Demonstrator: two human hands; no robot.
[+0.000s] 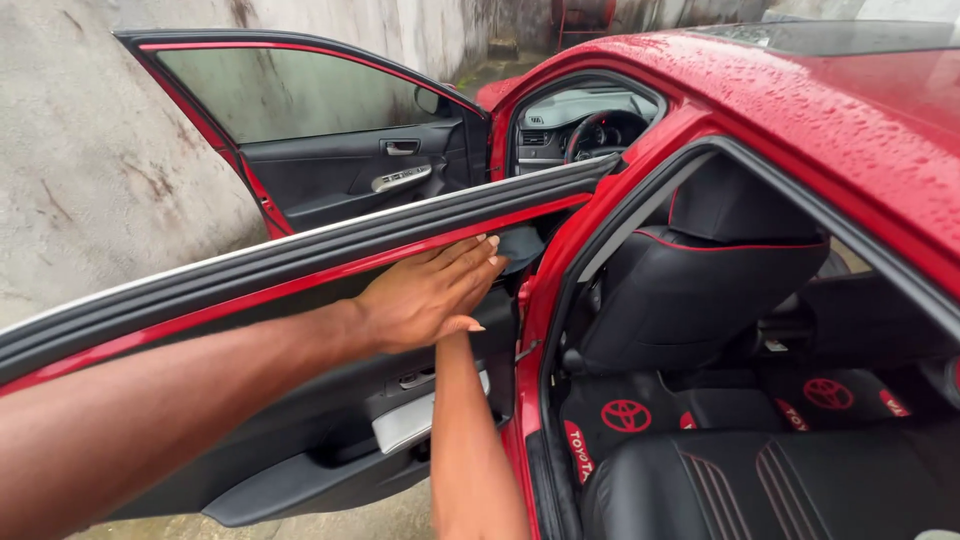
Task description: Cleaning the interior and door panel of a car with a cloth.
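My left hand (430, 295) lies flat, fingers stretched out, against the inner side of the open rear door (250, 270) of a red car, just under its black window-frame seal and red edge. It holds nothing. My right forearm (470, 450) rises from the bottom edge and passes behind my left hand, which hides the right hand. A dark grey patch (522, 245), perhaps a cloth, shows just beyond my left fingertips at the door's hinge end.
The front door (330, 150) also stands open toward a stained concrete wall (90, 150). The wet red roof (800, 90) is to the right. Inside are a black front seat with red piping (700, 290), floor mats (630, 415) and the rear seat cushion (780, 490).
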